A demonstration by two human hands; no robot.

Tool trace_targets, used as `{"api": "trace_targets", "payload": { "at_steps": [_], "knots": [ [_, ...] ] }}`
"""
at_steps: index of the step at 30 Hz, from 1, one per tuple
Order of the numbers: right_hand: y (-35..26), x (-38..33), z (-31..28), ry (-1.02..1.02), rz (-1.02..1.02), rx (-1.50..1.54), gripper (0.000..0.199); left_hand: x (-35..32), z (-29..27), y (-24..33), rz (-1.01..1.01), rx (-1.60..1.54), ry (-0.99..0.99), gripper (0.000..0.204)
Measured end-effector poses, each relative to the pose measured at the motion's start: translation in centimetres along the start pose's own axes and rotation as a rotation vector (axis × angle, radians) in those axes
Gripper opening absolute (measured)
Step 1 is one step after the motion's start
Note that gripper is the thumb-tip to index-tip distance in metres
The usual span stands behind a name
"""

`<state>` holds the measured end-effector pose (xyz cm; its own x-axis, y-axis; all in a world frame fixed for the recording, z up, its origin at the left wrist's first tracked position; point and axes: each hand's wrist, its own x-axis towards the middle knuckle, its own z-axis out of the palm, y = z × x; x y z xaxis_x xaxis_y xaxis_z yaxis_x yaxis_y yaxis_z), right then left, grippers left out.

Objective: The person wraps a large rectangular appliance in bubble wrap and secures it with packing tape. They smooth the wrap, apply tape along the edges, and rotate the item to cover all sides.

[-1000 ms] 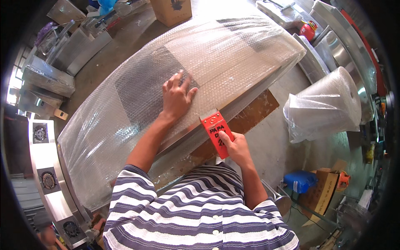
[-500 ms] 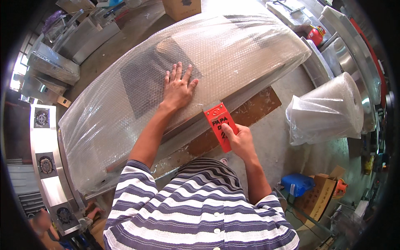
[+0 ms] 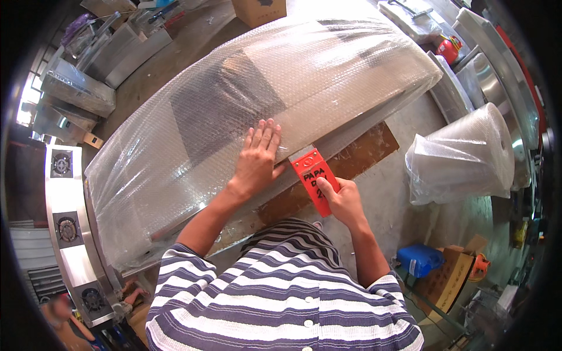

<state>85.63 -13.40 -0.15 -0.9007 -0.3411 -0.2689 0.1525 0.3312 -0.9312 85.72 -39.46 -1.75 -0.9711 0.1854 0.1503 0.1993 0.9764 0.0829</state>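
Observation:
A long, large item wrapped in bubble wrap (image 3: 328,82) lies across the middle, and a dark square panel (image 3: 219,96) shows through the wrap. My left hand (image 3: 256,164) rests flat on the wrap near its front edge, fingers stretched out and holding nothing. In my right hand (image 3: 345,202) is a flat red scraper (image 3: 310,169) with dark hand lettering and two rivets. Its thin greyish end points up and left, close to the front edge of the wrapped item; whether it touches the wrap I cannot tell. My right thumb lies on top of the handle.
A large bubble wrap roll (image 3: 462,155) stands to the right. A steel stove with several burners (image 3: 69,228) lines the left. At lower right are a blue container (image 3: 420,260) and an opened cardboard box (image 3: 448,278). A red gas cylinder (image 3: 449,50) sits at far right.
My left hand has slid back toward me across the wrap, from the dark panel to near the front edge. The right hand still holds the scraper, slightly shifted in view.

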Motion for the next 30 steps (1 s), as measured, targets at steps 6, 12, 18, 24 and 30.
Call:
{"api": "trace_targets", "payload": {
  "at_steps": [6, 12, 18, 24, 30],
  "knots": [
    [1.2, -0.7, 0.6, 0.037, -0.006, 0.034, 0.041, -0.9, 1.2, 0.3, 0.014, 0.016, 0.070, 0.085],
    [1.7, -1.1, 0.8, 0.059, -0.010, 0.059, 0.040, -1.3, 1.8, 0.9, 0.022, 0.012, 0.112, 0.074],
    [1.8, -1.3, 0.4, 0.047, -0.033, 0.064, 0.040, -1.4, 1.8, 1.1, 0.022, 0.005, 0.161, 0.064],
    [2.3, -1.1, -0.1, 0.022, -0.021, 0.045, 0.040, -3.5, 1.6, 3.8, -0.006, -0.064, 0.301, 0.057],
    [1.7, -1.3, -0.3, 0.002, -0.038, 0.036, 0.040, -5.4, 4.8, 6.7, -0.129, 0.125, 0.329, 0.043]
  ]
}}
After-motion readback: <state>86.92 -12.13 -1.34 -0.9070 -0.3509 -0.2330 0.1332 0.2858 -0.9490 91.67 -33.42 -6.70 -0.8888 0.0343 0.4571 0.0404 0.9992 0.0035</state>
